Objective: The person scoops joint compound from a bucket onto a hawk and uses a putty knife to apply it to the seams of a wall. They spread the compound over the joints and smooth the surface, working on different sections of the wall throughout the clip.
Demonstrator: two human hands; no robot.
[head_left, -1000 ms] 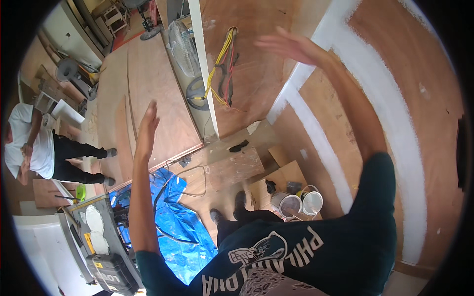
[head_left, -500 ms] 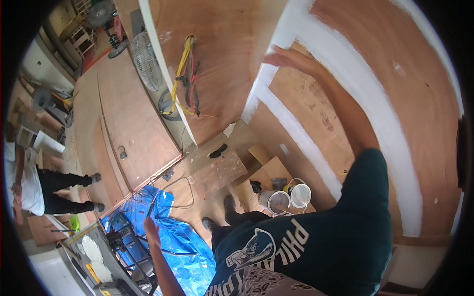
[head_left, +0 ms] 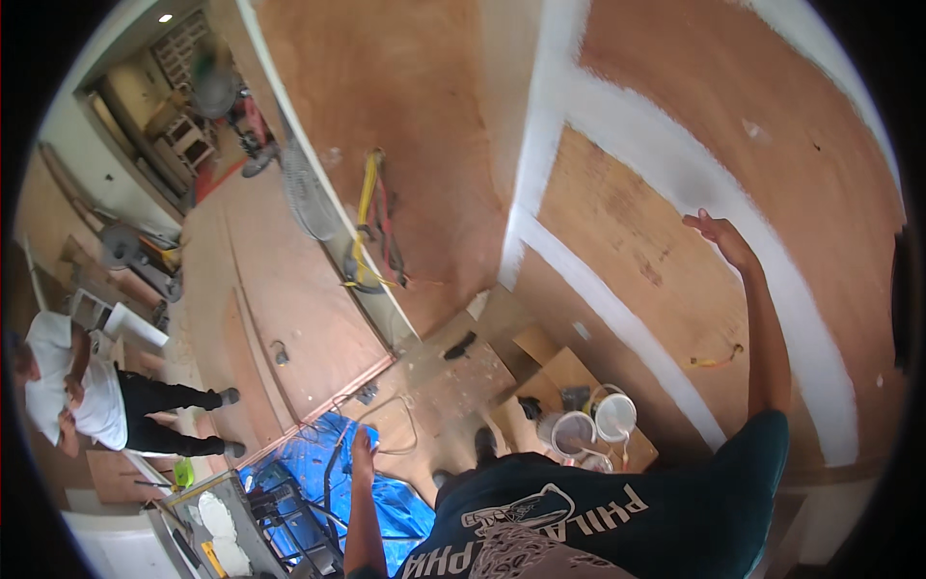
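My right hand (head_left: 719, 234) is raised beside a plywood wall (head_left: 637, 227) with wide white painted bands (head_left: 656, 140), its fingers apart and nothing in them. Whether it touches the wall, I cannot tell. My left hand (head_left: 363, 454) hangs lower, empty with fingers pointing forward, seen edge-on above a crumpled blue tarp (head_left: 386, 516). Below, on cardboard (head_left: 545, 386) beside my shoes, stand paint buckets (head_left: 615, 417) and small dark items. Yellow and red cables (head_left: 371, 207) hang out of a hole in the plywood panel facing me.
A co-worker (head_left: 77, 381) in a white shirt stands at left near plywood sheets (head_left: 280, 289) on the floor. Fans (head_left: 307, 193) stand behind the panel's edge and at back left. A cluttered workbench (head_left: 207, 521) is at lower left. A loose board (head_left: 449, 372) lies near my feet.
My right hand has swung right and down from near the corner, and my left hand has shifted rightward and lower. My view has tilted, bringing more of the back room and a ceiling light into sight.
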